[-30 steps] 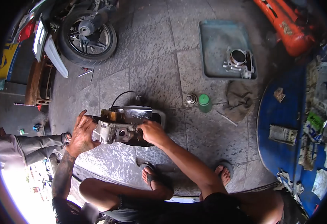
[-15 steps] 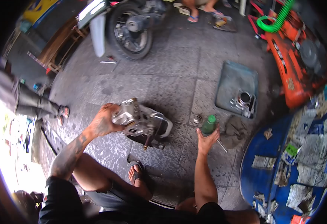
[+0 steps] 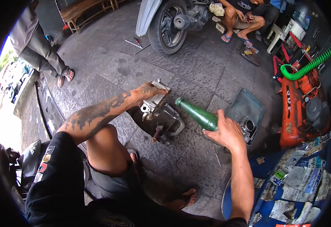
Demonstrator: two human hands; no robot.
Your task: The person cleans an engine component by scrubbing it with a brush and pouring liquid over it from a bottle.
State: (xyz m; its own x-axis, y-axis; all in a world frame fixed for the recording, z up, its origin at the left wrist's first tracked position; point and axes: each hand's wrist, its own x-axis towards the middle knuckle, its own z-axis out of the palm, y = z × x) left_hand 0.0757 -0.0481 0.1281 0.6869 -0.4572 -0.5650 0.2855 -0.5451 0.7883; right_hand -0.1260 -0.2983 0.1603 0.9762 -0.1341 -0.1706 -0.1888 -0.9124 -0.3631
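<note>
At the left edge of the floor [image 3: 195,166], a bystander [image 3: 40,53] in grey trousers and sandals stands near a wooden bench [image 3: 84,14] by the far edge, as a screwdriver [image 3: 136,41] lies out on the slabs. My left hand [image 3: 147,92] grasps a metal engine part [image 3: 156,103] near the middle of the floor, fingers wrapped over its top. Below it sits a dark container [image 3: 142,123]; whether the two touch, I cannot tell. A motorcycle's wheel [image 3: 169,28] stands farther back. Just right of the part, a green bottle [image 3: 197,113] slants in the air, its neck pointing toward the metal but apart from it, its base in my right hand [image 3: 228,130], the fingers curled around it. A thin rod [image 3: 217,157] lies on the floor below that hand. Beyond, a blue-grey tray [image 3: 241,99] carries a cylinder [image 3: 248,125] at its near edge, while toward the floor's far edge a co-worker [image 3: 247,5] in blue flip-flops sits low, both hands together around something too small to make out. A blue drum [image 3: 258,170] pasted with torn paper fills the near right corner, and past the tray's right edge stands an orange compressor [image 3: 289,109], a coiled green hose [image 3: 313,65] above it.
</note>
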